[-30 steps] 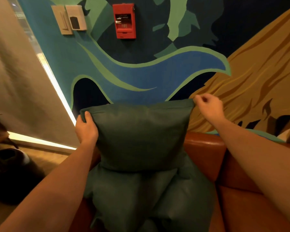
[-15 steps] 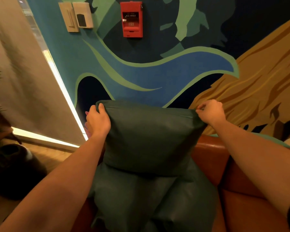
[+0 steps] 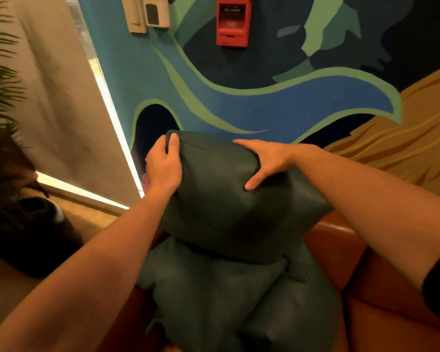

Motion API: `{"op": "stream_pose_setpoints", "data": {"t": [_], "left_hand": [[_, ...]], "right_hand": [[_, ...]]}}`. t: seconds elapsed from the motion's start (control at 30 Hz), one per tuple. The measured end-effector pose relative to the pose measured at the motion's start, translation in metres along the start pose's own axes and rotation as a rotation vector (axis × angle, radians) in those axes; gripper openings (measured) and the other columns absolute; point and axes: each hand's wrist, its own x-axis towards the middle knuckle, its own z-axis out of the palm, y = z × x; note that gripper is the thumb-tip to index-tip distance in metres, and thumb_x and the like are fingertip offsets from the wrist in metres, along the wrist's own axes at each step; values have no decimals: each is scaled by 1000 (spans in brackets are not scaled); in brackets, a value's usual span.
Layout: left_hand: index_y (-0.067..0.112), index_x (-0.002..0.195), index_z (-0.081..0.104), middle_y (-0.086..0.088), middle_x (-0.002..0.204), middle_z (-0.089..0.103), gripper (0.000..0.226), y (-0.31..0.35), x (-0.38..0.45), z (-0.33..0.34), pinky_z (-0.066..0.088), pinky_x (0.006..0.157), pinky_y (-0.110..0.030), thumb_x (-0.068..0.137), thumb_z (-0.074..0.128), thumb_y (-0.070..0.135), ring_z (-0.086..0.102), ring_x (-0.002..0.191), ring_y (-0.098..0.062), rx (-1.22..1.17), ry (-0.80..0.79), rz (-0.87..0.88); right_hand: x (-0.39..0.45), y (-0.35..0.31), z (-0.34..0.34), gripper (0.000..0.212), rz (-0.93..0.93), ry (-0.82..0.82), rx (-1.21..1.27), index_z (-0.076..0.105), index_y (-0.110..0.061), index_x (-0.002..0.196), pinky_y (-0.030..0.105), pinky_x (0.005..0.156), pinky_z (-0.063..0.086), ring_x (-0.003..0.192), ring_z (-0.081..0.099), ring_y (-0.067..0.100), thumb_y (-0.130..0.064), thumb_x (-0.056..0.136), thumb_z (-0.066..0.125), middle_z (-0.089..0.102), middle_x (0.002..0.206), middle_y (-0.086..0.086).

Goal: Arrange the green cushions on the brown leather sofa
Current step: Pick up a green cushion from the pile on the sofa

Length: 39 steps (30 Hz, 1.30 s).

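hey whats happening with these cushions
A person is arranging green cushions at one end of a brown leather sofa. The left hand grips the top-left corner of the upper cushion, while the right hand lies open on its top edge. It sits on top of a lower green cushion.

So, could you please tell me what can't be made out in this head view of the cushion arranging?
- Fingers of the left hand: tucked behind the top cushion.
- Sofa backrest behind the cushions: covered by them.
- Lower cushions: overlapping folds hide how many there are.
- Small print on the red fire alarm: too small and blurred.
- Plant: cut off by the left edge.
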Motion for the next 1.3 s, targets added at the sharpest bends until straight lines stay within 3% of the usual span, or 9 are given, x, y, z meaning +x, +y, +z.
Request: {"op": "stream_pose_setpoints", "data": {"t": [0.2, 0.4, 0.57, 0.7, 0.8, 0.93, 1.07, 1.17, 1.3], "left_hand": [[2, 93, 57, -3, 83, 51, 46, 6, 29, -7, 38, 71, -34, 102, 48, 46, 48, 79, -15, 24, -141, -66], [26, 153, 36, 3, 143, 55, 84, 20, 25, -12, 30, 119, -50, 83, 63, 66, 54, 129, -22, 221, -530, -235], [23, 136, 58, 1, 128, 65, 89, 53, -11, -16, 58, 94, -46, 71, 60, 84, 65, 109, -19, 375, -711, -186], [25, 128, 64, -5, 129, 67, 106, 99, -39, -21, 56, 97, -46, 55, 49, 100, 67, 111, -28, 474, -884, -228], [21, 152, 42, -2, 152, 48, 94, 127, -77, -6, 35, 108, -32, 81, 53, 82, 46, 138, -25, 721, -1020, -122], [7, 158, 17, -14, 154, 42, 137, 103, -112, 7, 44, 106, -43, 59, 72, 84, 47, 136, -35, 911, -945, -192], [18, 147, 44, -3, 142, 57, 100, 84, -87, -17, 48, 107, -40, 64, 90, 48, 59, 123, -27, 730, -932, -240], [34, 124, 59, 5, 122, 67, 61, 76, -63, -51, 52, 96, -34, 72, 90, 26, 64, 110, -20, 539, -1007, -293], [39, 128, 61, 5, 123, 73, 67, 58, -45, -86, 56, 100, -42, 72, 90, 15, 69, 115, -24, 455, -1173, -342]], "right_hand": [[7, -19, 0, 109, 24, 128, -14, 40, -33, 151, 38, 111, 45, 120, 56, 14, -60, 59, 93, 58, 140, -10], [13, -29, 11, 103, 238, 275, -10, 55, -24, 137, 42, 98, 54, 118, 62, 24, -76, 53, 85, 64, 132, -1], [7, -41, 8, 90, 448, 397, 95, 59, -9, 131, 39, 88, 54, 115, 64, 32, -69, 67, 81, 63, 127, 9], [4, -46, 15, 92, 554, 462, 290, 59, -4, 135, 43, 88, 55, 121, 63, 36, -67, 70, 80, 60, 139, 16], [0, -52, 27, 96, 566, 453, 466, 56, -2, 137, 47, 92, 57, 123, 62, 37, -62, 69, 85, 59, 140, 16], [-13, -51, 43, 85, 510, 366, 676, 52, -1, 142, 47, 77, 55, 122, 61, 41, -57, 82, 77, 55, 145, 17], [-41, -26, 49, 77, 417, 267, 955, 31, -14, 158, 47, 70, 61, 123, 57, 43, -55, 99, 57, 40, 156, 21], [-55, 3, 56, 63, 355, 299, 893, 45, -21, 147, 51, 94, 56, 126, 52, 30, -59, 98, 57, 44, 154, 8], [-56, 28, 62, 86, 333, 493, 979, 35, -22, 149, 46, 98, 49, 115, 55, 21, -62, 83, 74, 50, 144, 1]]}}
